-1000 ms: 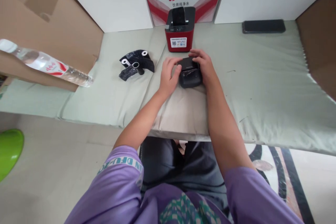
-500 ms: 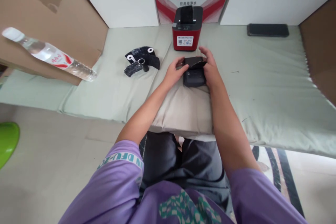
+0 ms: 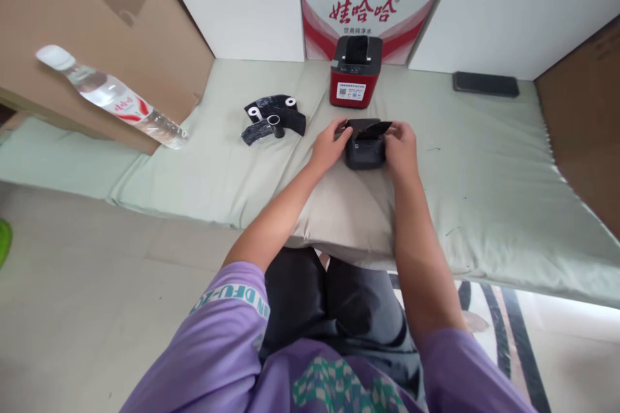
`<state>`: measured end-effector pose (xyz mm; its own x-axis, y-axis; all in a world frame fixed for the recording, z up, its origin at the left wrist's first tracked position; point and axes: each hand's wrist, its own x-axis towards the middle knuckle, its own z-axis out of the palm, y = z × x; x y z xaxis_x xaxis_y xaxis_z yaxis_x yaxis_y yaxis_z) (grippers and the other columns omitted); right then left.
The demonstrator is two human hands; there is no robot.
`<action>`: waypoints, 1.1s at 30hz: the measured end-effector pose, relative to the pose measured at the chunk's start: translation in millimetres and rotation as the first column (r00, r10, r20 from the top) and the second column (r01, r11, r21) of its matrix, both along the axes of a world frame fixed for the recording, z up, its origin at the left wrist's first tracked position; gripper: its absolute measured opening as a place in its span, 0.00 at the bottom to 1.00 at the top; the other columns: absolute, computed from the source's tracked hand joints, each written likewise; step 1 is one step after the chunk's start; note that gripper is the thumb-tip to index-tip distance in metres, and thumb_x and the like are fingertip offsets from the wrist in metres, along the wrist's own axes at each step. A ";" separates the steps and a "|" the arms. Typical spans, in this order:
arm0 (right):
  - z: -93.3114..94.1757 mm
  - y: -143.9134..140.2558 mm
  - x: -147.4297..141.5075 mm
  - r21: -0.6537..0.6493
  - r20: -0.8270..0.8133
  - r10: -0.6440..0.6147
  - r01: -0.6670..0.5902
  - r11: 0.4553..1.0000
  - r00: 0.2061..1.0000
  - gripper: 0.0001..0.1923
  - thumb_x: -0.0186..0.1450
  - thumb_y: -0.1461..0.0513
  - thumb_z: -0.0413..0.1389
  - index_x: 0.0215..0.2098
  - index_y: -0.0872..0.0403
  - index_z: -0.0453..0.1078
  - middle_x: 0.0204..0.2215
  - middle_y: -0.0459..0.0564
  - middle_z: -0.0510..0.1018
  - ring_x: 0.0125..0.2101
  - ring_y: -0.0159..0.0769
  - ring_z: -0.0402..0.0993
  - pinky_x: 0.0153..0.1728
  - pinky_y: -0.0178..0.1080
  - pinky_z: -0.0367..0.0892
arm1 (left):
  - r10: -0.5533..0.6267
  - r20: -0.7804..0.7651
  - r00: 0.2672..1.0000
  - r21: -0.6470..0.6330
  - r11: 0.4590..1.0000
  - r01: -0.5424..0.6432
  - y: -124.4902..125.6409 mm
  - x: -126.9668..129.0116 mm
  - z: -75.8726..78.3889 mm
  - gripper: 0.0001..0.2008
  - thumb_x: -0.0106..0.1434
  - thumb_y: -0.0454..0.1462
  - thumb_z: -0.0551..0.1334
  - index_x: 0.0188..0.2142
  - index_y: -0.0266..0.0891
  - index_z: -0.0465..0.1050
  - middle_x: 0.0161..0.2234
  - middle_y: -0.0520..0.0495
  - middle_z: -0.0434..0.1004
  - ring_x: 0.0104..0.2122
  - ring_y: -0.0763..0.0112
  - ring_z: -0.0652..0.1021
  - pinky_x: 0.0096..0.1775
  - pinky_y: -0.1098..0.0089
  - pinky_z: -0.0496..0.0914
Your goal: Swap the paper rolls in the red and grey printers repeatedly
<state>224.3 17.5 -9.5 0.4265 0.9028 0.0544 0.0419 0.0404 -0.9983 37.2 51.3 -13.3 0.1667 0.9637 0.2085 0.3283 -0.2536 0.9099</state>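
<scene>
- The compact black printer (image 3: 365,156) rests on the cloth-covered pad (image 3: 484,200) just in front of the red receipt printer (image 3: 355,88), slightly right of its centre.
- The left hand (image 3: 329,147) is at the compact printer's left side, thumb and fingers gripping its rear left corner.
- The right hand (image 3: 403,148) is at the other side, fingers curled beside the free end of a black strip (image 3: 380,130); whether they pinch it I cannot tell.
- To handle it well, I would steady the body with the left hand, keep the strip flat and square across the top, and guide it lightly so it neither creases nor skews.
- Fingertips are best kept clear of the edges where the strip meets the body.
- Counted: two printers, the red one behind the compact one; two hands.
- Three black paper rolls (image 3: 274,122), with loose lengths, lie left of the red printer, two with white ends turned upward.
- One water bottle (image 3: 121,103), well left of the red printer, tilted.
- One phone-like slab (image 3: 485,84), well right of it.
- One logo carton (image 3: 363,10), directly behind it.
</scene>
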 end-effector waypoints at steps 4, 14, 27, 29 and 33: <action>1.7 -36.8 -23.2 -0.023 0.231 0.087 -0.083 0.996 0.969 0.34 0.53 0.57 0.60 0.59 0.47 0.68 0.57 0.57 0.78 0.59 0.53 0.76 0.67 0.63 0.69 | 0.021 0.053 0.998 -0.031 0.999 -0.020 3.8 1.3 0.6 0.16 0.78 0.38 0.57 0.59 0.42 0.78 0.62 0.41 0.84 0.64 0.63 0.82 0.69 0.59 0.72; 12.8 -17.5 -44.0 -0.060 0.615 -0.211 0.312 0.948 0.760 0.59 0.49 0.54 0.69 0.74 0.56 0.54 0.62 0.70 0.67 0.67 0.73 0.63 0.69 0.73 0.61 | 0.061 0.127 0.990 -0.096 0.994 -0.049 2.5 2.8 2.2 0.16 0.77 0.32 0.55 0.60 0.40 0.73 0.63 0.38 0.83 0.64 0.65 0.82 0.69 0.59 0.73; 30.2 127.2 16.3 -0.192 0.680 -0.314 0.574 0.796 0.663 0.60 0.55 0.64 0.69 0.79 0.69 0.47 0.68 0.77 0.60 0.72 0.66 0.59 0.75 0.61 0.56 | 0.098 0.165 0.981 -0.126 0.989 -0.078 -4.4 6.3 9.3 0.12 0.73 0.30 0.60 0.53 0.40 0.76 0.59 0.38 0.85 0.59 0.60 0.84 0.66 0.58 0.74; 25.9 127.0 14.1 -0.200 0.671 -0.304 0.560 0.804 0.676 0.61 0.54 0.65 0.69 0.79 0.69 0.47 0.69 0.78 0.60 0.72 0.66 0.59 0.75 0.61 0.55 | 0.100 0.160 0.982 -0.126 0.989 -0.080 -3.2 6.8 8.3 0.11 0.73 0.30 0.61 0.52 0.41 0.76 0.58 0.39 0.86 0.59 0.60 0.84 0.66 0.58 0.74; 23.6 123.7 16.6 -0.175 0.639 -0.340 0.561 0.809 0.690 0.63 0.53 0.64 0.69 0.80 0.64 0.43 0.71 0.78 0.59 0.73 0.68 0.58 0.75 0.67 0.52 | 0.105 0.166 0.980 -0.110 0.990 -0.088 -3.6 6.3 4.6 0.11 0.73 0.31 0.61 0.52 0.42 0.77 0.57 0.40 0.86 0.58 0.61 0.84 0.65 0.58 0.74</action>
